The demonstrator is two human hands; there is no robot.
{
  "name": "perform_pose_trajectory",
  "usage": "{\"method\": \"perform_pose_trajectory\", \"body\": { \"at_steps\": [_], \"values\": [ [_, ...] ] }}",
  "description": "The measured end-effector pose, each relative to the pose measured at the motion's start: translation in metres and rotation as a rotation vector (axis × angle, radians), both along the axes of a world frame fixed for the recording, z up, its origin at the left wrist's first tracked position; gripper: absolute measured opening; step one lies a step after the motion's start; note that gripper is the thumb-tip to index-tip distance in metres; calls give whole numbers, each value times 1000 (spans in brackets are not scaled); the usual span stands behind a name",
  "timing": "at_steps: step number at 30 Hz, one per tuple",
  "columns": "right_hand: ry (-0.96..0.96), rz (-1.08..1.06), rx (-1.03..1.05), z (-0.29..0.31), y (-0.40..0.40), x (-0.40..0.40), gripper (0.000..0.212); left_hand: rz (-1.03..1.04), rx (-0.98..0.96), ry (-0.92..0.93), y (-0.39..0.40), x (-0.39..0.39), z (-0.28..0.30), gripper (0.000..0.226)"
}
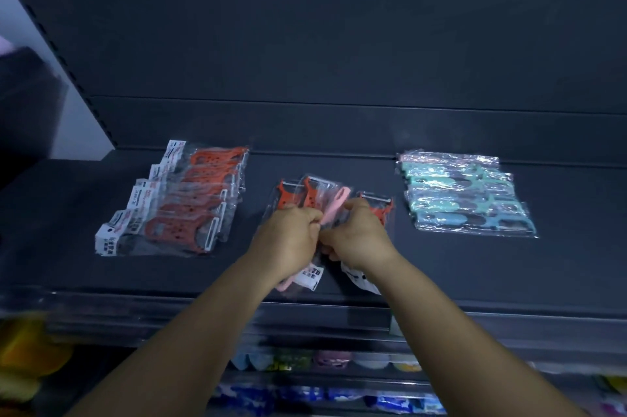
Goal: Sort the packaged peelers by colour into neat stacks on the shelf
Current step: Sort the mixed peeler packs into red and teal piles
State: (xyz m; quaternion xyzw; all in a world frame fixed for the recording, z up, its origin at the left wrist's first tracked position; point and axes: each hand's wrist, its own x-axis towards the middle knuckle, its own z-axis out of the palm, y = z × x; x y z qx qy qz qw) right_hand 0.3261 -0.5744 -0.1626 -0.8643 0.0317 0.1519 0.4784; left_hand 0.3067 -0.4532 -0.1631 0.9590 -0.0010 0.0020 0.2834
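On the dark shelf [441,267] a fanned stack of red packaged peelers [183,202] lies at the left. A stack of teal packaged peelers [464,196] lies at the right. In the middle both hands meet over a mixed bunch of packets. My left hand [288,240] grips two red peeler packets [298,196] together with a pink peeler packet [334,209]. My right hand [356,236] grips another red peeler packet [380,206]. White label ends [312,275] stick out below my hands. The fingers are hidden under the packets.
The shelf's back panel [339,43] rises behind the stacks. A slotted upright [64,56] stands at the left with a dark blurred object [27,104] beside it. Lower shelves [339,362] hold colourful goods, and yellow items [30,352] sit at the lower left.
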Motion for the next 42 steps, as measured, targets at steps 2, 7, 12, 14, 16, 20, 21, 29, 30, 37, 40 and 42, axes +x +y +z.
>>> {"method": "perform_pose_trajectory", "body": {
  "at_steps": [2, 7, 12, 14, 16, 20, 21, 29, 30, 37, 40, 42],
  "values": [
    [-4, -31, 135, 4, -1, 0, 22, 7, -35, 3, 1, 2, 4, 27],
    [77, -92, 435, 14, -2, -1, 13, -10, -89, 34, 11, 8, 16, 25],
    [82, -169, 511, 11, -1, 1, 17, -112, -312, 79, 11, 5, 31, 16],
    [66, -172, 524, 13, -3, 1, 15, -135, -372, 85, 11, 5, 33, 15],
    [47, -153, 542, 18, -7, 1, 12, -123, -404, 57, 9, 7, 34, 14],
    [24, -140, 559, 31, -19, 1, 11, -125, -383, -55, -3, 12, 40, 18],
    [13, -152, 544, 34, -24, 2, 13, -161, -337, -75, -7, 13, 43, 21],
    [-54, -66, 384, 42, -92, 4, 8, -547, 320, -533, -53, 33, 45, 45],
    [-45, -42, 354, 43, -105, 3, 11, -586, 349, -572, -62, 38, 44, 39],
    [-37, -13, 169, 39, -188, 6, 21, -706, 431, -480, -135, 53, 37, 23],
    [-157, -16, -163, 30, -219, 12, 20, -600, 402, -349, -161, 51, 27, 26],
    [-220, -18, -370, 24, -235, 12, 29, -531, 371, -286, -172, 50, 17, 23]
  ]
}}
